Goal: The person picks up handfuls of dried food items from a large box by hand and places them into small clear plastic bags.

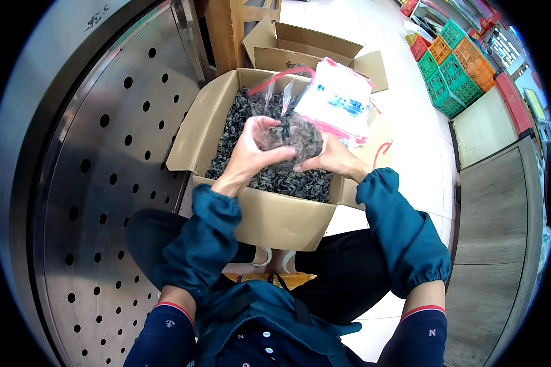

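Note:
Between my two hands is a clear plastic bag [306, 137] with a red strip along its top edge, partly filled with dark dried pieces that look like wood ear fungus. My left hand [257, 144] curves around the bag's left side, thumb across its front. On the right, my right hand [333, 156] grips the bag's lower side. Beneath them stands an open cardboard box [284, 220] with its flaps spread, holding a mass of the same dried dark pieces [289, 183]. A stack of flat printed plastic bags [337, 98] with red edges rests at the box's right side.
Behind the box is another open carton [303, 43], near a wooden leg [225, 36]. A perforated metal panel [119, 183] rises close on the left. Green and orange plastic crates [454, 73] are stacked at the far right, beyond a grey wood-grain cabinet [491, 220]. A red strip [382, 152] lies on a flap.

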### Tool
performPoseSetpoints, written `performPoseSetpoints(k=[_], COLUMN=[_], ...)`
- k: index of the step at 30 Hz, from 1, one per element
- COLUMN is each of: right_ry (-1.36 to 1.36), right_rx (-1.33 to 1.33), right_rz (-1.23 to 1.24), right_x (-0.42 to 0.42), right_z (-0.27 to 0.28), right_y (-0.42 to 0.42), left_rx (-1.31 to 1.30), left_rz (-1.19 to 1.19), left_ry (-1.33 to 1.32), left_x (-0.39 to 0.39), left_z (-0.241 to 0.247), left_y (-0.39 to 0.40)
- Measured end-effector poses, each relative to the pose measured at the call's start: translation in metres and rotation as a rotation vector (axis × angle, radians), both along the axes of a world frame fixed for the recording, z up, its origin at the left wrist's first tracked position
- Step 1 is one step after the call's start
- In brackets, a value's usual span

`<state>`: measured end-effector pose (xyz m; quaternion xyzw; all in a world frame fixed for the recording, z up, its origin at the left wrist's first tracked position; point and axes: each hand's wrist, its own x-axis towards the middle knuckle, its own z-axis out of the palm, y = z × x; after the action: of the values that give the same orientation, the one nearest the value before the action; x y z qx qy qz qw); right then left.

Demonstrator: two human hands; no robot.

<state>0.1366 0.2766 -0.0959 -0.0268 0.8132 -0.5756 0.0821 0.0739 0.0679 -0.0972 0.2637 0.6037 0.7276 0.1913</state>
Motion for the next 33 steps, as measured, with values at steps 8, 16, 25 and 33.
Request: performPoseSetpoints(k=[8, 16, 25, 33], right_ry=[-0.017, -0.328, -0.486, -0.464], right_rx=[-0.120, -0.953, -0.883, -0.857], right_rz=[-0.197, -0.259, -0.196, -0.294], right_x=[-0.009, -0.005, -0.003, -0.005], right_z=[0.000, -0.027, -0.026, -0.016], right_y=[-0.015, -0.040, -0.033, -0.045], left_rx=[0.102, 0.227, 0.331, 0.338], left_rz=[0.211, 0.370, 0.121, 0.205], left_ry=[0.198, 0.202, -0.291, -0.376], left_x=[0.010, 0.055, 0.047, 0.041], left_z=[-0.005, -0.023, -0.011, -0.026], left_y=[-0.002, 0.044, 0.045, 0.049])
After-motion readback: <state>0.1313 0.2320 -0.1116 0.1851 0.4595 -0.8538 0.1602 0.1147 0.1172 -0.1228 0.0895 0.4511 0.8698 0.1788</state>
